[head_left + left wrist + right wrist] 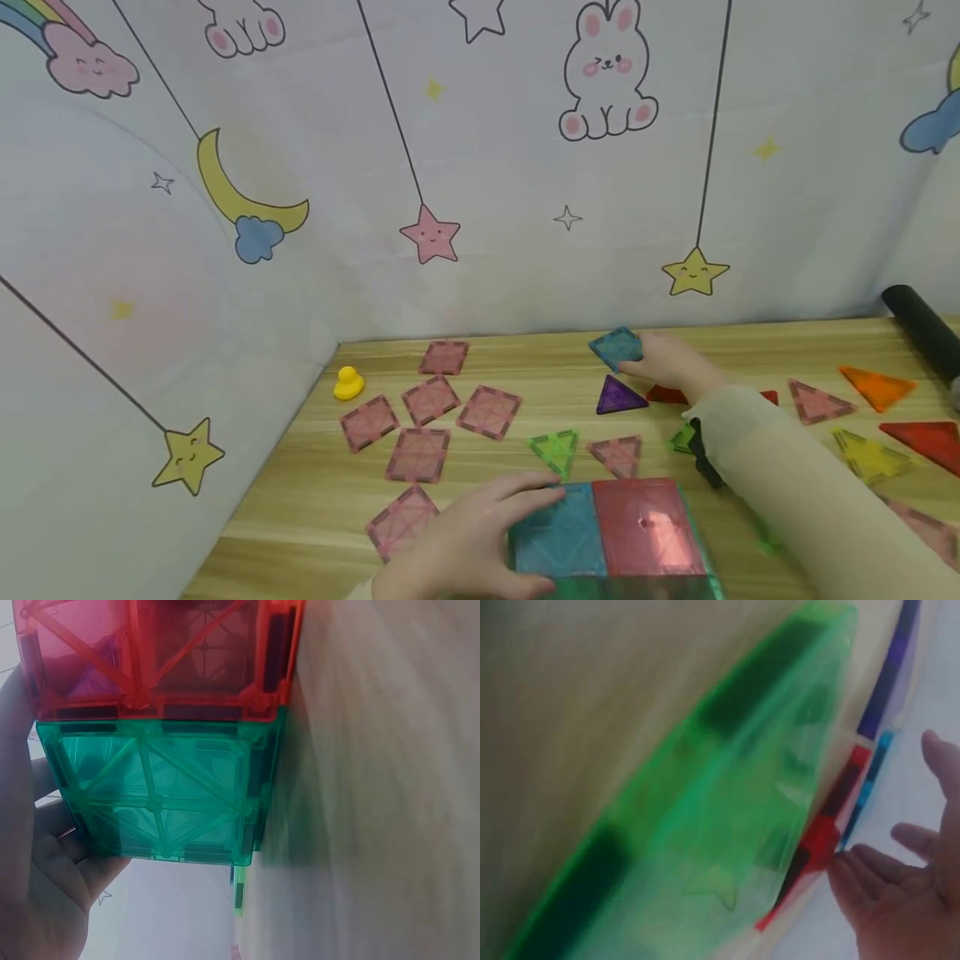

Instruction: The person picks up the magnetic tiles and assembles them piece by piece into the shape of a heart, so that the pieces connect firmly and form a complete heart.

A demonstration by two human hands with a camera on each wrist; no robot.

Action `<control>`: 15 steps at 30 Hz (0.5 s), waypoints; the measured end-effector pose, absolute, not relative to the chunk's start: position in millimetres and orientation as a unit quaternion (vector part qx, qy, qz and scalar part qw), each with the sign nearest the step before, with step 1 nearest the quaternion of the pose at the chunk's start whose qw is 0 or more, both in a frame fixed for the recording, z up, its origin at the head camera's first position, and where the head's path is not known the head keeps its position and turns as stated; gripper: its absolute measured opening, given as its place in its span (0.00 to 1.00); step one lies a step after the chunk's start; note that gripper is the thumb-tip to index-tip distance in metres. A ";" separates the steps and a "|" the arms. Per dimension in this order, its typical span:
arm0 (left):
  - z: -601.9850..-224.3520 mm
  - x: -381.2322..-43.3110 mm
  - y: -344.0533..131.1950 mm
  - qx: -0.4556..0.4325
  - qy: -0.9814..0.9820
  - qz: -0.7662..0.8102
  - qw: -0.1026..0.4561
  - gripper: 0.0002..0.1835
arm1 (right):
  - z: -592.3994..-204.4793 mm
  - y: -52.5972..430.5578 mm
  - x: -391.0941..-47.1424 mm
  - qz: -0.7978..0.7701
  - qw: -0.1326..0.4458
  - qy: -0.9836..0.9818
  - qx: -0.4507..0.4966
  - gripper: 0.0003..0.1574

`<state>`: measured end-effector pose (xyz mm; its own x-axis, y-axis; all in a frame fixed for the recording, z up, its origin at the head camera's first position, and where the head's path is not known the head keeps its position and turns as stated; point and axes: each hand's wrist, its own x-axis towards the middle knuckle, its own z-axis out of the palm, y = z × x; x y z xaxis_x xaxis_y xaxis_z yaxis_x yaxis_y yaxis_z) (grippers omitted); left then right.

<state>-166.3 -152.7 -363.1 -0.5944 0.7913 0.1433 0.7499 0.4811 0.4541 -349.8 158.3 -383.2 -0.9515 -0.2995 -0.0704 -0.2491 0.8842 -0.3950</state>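
A box built of translucent magnetic tiles stands at the front, topped by a blue square tile [558, 533] and a pink one [648, 529]. In the left wrist view, its side shows a red tile [202, 660] and a green tile [157, 799]. My left hand [468, 537] rests at the box's left end, fingers and thumb spread about its corners. Far back, my right hand [671, 362] reaches a loose blue square tile [611, 346], thumb and fingertips at its right corner. Those fingers look spread in the right wrist view. A purple triangle tile [619, 396] lies just in front.
Several pink square tiles [417, 455] lie at left beside a yellow toy duck [348, 383]. A green triangle [555, 450] and a pink triangle [617, 455] sit behind the box. Orange [877, 387], yellow [866, 456] and red triangles [926, 442] lie right, near a black cylinder [926, 333].
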 end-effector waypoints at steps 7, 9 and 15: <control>-363.6 -163.8 -152.0 0.450 0.855 0.257 0.038 0.38 | -384.3 144.6 -355.8 -0.145 0.063 0.975 -0.156 0.34; -363.7 -163.5 -152.3 0.445 0.856 0.259 0.040 0.37 | -383.5 143.7 -356.2 -0.138 0.063 0.976 -0.158 0.30; -364.3 -165.8 -152.1 0.447 0.856 0.257 0.033 0.38 | -386.0 150.4 -357.7 -0.147 0.076 0.976 -0.142 0.25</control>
